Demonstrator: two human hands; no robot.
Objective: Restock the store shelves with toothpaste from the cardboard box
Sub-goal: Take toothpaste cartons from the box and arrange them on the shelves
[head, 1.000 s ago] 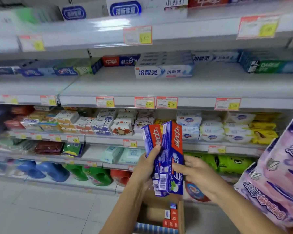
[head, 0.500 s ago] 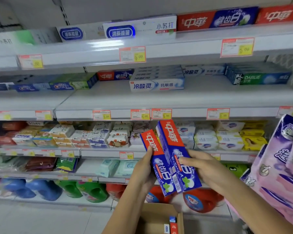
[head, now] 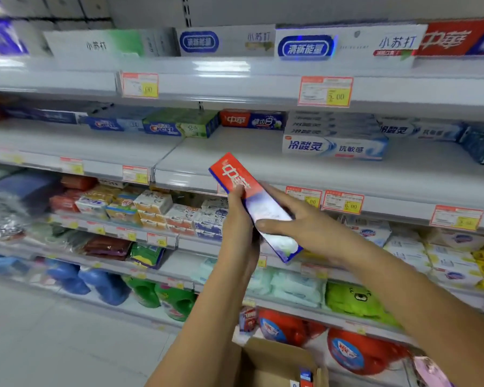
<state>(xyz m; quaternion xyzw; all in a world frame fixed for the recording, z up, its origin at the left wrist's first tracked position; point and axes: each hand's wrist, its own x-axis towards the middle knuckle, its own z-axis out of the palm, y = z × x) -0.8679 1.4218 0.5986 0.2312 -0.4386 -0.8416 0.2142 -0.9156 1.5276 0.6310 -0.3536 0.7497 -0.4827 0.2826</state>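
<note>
Brown cardboard sits nearest me: the open cardboard box (head: 277,364) at the bottom edge of my view, flaps up, with the ends of a few red and blue cartons showing in its right corner. Left of it the pale floor (head: 53,344) lies open all the way to the shelf foot.

Above the box my forearms rise together. My left hand (head: 239,227) wraps the left long edge of the toothpaste boxes (head: 252,199), thumb pressed on the red end. My right hand (head: 299,222) lies flatter, fingers spread across the blue and white face, index finger along the upper edge, thumb on the near side. So both hands grip the same red-and-blue pack, tilted with its red end up and to the left. Blur keeps me from telling how many cartons are in it.

The red end overlaps the front lip of the middle shelf (head: 235,155). That board has a wide bare stretch just behind the pack. At its back stands a matching red and blue carton (head: 252,120), with green Crest boxes (head: 179,127) to its left and a white stack of toothpaste boxes (head: 336,138) to its right. Price tags (head: 342,202) hang along the lip beside my right hand.

Farther up, the top shelf (head: 235,68) carries white cartons standing close together along its length.
</note>
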